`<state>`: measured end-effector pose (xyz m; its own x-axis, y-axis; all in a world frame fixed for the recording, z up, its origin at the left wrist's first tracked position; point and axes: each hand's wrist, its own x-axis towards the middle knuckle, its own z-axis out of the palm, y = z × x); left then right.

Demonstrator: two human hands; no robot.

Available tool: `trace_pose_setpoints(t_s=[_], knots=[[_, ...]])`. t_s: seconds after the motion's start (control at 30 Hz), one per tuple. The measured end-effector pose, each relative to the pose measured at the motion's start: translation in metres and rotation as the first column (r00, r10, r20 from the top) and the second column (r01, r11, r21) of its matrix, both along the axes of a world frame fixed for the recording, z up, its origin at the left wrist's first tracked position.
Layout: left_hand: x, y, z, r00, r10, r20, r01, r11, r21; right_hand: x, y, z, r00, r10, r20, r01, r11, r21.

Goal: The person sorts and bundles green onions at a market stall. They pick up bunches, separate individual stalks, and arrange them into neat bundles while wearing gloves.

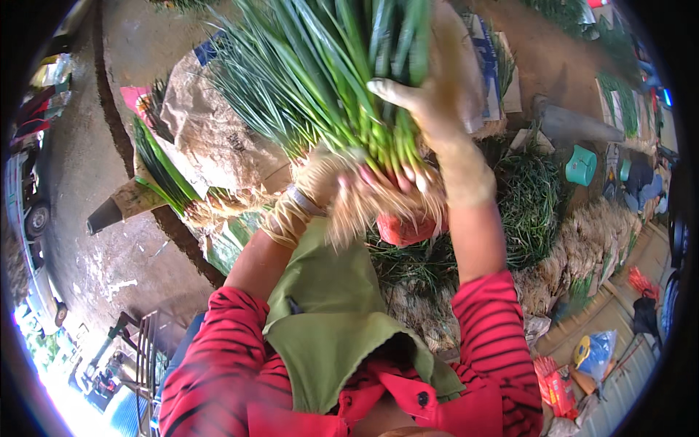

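My left hand [322,175], in a thin pale glove with rubber bands round the wrist, grips a bunch of green onions [349,109] near its root end. Long green leaves point away from me, and the pinkish-white bulbs with stringy roots hang over my green apron [327,273]. At the bunch's right side my gloved right hand [431,104] is raised, thumb apart from the fingers; it is blurred, and whether it presses on the leaves I cannot tell. A red bundle [404,229] lies below the roots.
A woven sack [218,120] lies beyond my left hand, with more green onions [169,169] beside it. Loose green leaves [529,207] are heaped at right. A grey traffic cone [579,123] lies near a teal plastic stool [581,165]. A metal rack [144,349] stands at lower left.
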<state>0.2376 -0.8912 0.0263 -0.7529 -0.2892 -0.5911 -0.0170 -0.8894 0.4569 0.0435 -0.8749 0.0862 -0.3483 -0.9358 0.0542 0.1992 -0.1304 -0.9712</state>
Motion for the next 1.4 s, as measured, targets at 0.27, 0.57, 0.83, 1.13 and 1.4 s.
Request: trace_pose_setpoints(t_s=[0.27,0.57,0.83,1.13,1.4], knots=[[0.068,-0.054,-0.150,0.744,0.116,0.658,0.141,0.935,-0.324,-0.021,-0.070,-0.196,0.841,0.433,-0.325,0.010,0.588,0.809],[-0.015,-0.121,-0.138,0.846,-0.104,0.523,0.424,-0.463,-0.778,-0.023,-0.096,-0.187,0.540,0.786,-0.300,0.006,0.353,0.936],[0.068,-0.119,-0.192,0.738,-0.129,0.663,0.482,-0.587,-0.650,-0.042,-0.071,-0.215,0.757,0.457,-0.467,0.013,0.704,0.710],[-0.065,-0.139,-0.172,0.837,0.023,0.546,0.445,-0.610,-0.656,-0.035,-0.079,-0.215,0.663,0.653,-0.366,-0.093,0.557,0.825],[-0.075,-0.143,-0.207,0.705,0.074,0.706,0.549,-0.688,-0.476,-0.018,0.009,-0.178,0.273,0.478,-0.835,-0.075,0.876,0.477]])
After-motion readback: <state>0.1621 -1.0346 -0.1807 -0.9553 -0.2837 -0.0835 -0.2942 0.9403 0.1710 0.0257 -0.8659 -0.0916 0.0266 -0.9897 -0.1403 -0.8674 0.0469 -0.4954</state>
